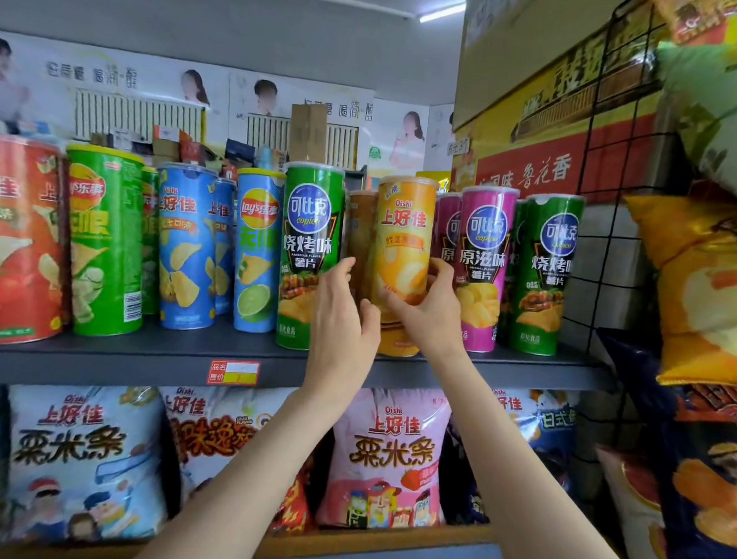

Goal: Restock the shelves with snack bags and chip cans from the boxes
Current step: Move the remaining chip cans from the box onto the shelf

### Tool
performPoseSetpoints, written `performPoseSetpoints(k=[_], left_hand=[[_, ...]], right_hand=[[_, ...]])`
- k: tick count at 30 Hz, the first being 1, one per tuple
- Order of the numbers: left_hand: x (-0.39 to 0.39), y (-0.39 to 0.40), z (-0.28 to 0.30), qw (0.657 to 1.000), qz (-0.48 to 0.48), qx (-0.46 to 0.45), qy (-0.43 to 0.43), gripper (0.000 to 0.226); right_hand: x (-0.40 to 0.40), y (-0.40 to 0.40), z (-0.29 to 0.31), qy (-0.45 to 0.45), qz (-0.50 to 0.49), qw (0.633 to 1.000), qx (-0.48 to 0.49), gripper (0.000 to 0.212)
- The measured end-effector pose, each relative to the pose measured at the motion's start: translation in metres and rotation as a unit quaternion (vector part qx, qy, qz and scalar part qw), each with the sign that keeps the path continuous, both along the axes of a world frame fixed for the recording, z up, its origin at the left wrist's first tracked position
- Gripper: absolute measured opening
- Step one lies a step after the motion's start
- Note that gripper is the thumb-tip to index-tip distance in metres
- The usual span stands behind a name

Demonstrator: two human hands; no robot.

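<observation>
1. The person is setting a tall orange cardboard chip can (403, 243) into the row on the dark grey upper shelf (143, 360), in the gap between a green barbecue-flavour chip can (310, 243) and a purple chip can (483, 263).
2. The right hand (431, 307) grips the orange can low on its side, fingers and thumb curled round it.
3. The left hand (342, 320) is beside the can's left edge, fingers straight and loose, steadying and holding nothing.
4. The can looks tilted, its base at the shelf's front edge.
5. Next, I'd judge, it needs pushing back upright, level with its neighbours, without knocking them.
</observation>
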State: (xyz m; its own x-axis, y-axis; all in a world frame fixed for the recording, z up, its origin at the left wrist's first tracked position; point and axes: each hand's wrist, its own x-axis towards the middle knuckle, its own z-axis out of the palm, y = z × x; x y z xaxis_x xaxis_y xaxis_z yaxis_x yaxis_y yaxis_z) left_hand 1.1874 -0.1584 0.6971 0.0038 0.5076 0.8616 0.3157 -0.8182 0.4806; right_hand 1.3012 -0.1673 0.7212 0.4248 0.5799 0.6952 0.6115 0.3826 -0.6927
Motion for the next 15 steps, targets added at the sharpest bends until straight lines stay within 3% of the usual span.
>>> performPoseSetpoints(k=[6,9,11,15], left_hand=[[0.009,-0.005,0.009,0.999,0.006,-0.034,0.012,0.057],[0.004,-0.008,0.010,0.999,0.029,-0.014,0.035,0.062],[0.002,-0.008,0.009,0.997,0.041,-0.013,0.056,0.066],[0.000,-0.006,0.007,0.992,0.063,-0.054,0.094,0.075]], right_hand=[[-0.010,0.001,-0.004,-0.033,0.080,0.996,-0.016,0.076],[0.004,0.002,-0.005,0.019,0.112,0.994,-0.006,0.054],[0.015,0.005,-0.001,0.044,0.064,0.997,0.010,0.039],[0.023,0.027,0.011,-0.035,-0.018,0.996,-0.081,0.050]])
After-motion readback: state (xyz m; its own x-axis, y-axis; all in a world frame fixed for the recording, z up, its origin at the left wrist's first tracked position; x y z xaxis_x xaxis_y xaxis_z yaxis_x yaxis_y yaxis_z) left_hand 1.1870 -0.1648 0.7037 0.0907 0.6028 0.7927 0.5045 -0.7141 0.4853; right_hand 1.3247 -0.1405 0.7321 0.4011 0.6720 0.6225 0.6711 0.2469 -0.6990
